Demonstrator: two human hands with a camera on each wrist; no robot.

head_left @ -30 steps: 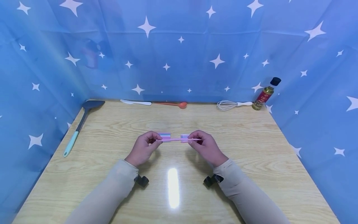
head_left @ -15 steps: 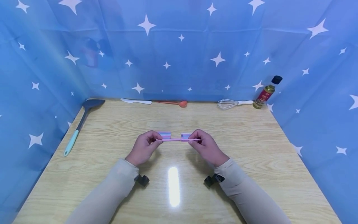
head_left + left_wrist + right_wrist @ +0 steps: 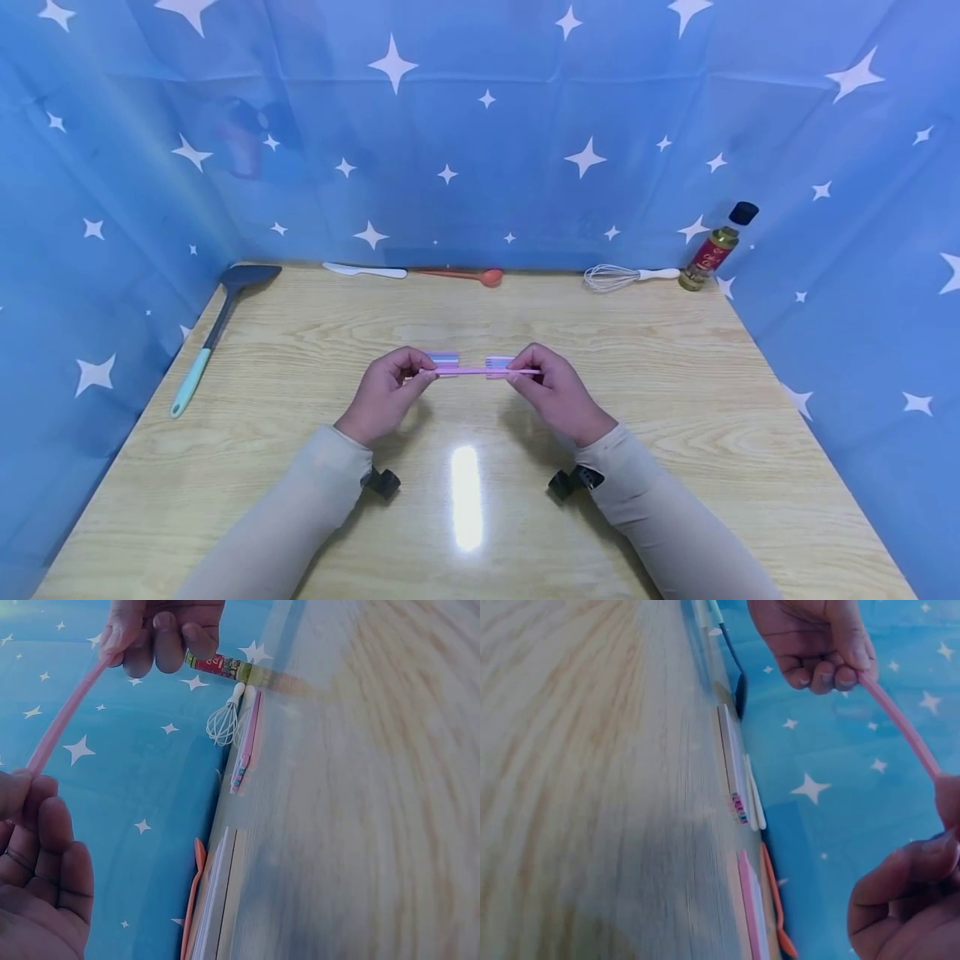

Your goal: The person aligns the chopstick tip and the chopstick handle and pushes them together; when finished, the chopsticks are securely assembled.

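In the head view, a thin pink stick [image 3: 472,372] stretches level between my two hands. My left hand [image 3: 382,398] pinches its left end between thumb and fingertips, and my right hand [image 3: 553,396] pinches the right end likewise. Both wrist views show the stick [image 3: 69,712] raised off the table and slightly bowed. Behind and below it on the table lie two flat bundles of coloured sticks, a left bundle [image 3: 447,360] and a right bundle [image 3: 497,362], with a gap between them. My fingers partly hide the outer portion of each bundle in the head view.
Along the back edge lie a white knife [image 3: 366,272], an orange spoon [image 3: 489,278] and a whisk [image 3: 611,278]. An oil bottle [image 3: 708,258] stands at the back right corner. A spatula [image 3: 221,321] lies along the left edge. Blue star-patterned cloth [image 3: 480,200] surrounds the table.
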